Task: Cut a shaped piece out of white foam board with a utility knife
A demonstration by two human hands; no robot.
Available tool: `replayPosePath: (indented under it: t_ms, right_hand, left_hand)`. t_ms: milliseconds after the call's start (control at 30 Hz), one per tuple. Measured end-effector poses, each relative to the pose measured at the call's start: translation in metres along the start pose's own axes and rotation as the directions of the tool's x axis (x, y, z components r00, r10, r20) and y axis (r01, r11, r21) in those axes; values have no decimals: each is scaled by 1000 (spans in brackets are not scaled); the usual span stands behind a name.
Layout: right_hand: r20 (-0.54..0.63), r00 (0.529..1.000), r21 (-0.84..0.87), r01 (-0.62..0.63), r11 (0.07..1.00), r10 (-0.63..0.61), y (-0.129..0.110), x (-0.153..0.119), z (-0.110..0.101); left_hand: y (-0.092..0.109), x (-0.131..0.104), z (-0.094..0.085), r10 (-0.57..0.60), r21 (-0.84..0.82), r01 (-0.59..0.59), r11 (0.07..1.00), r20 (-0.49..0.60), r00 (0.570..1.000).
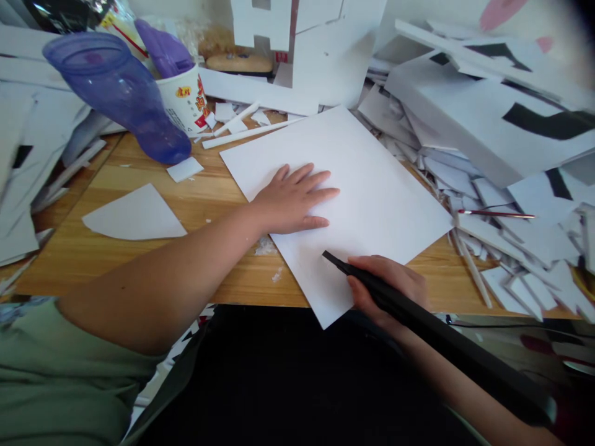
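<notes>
Atop wht sheet [376, 186]: L hand [292, 203] flat.

A wooden table [105, 176] is carrying a white sheet [367, 186].
A curved piece [134, 215] is lying left of the sheet, scraps [532, 292] right.

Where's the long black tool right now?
In the head view, lower right: the black tool is in the right hand, its tip over the near part of the white sheet.
</notes>
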State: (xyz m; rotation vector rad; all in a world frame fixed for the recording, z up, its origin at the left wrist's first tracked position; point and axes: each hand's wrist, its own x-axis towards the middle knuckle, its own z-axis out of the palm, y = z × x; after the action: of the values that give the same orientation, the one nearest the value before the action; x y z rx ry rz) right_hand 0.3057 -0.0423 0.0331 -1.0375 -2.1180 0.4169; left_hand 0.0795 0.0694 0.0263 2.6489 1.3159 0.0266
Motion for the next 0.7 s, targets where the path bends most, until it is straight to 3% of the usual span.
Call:
replayPosePath:
  t_ms: [500,700]
  right_hand:
    - [6,997,23,80,997,-80,-1,-2,0]
    - [-3,997,20,72,997,-72,1,-14,-3]
  left_hand:
    - [-2,1,-1,-14,-1,14,1000,16,1000]
    - [-1,2,-1,-26,13,25,1000,25,999]
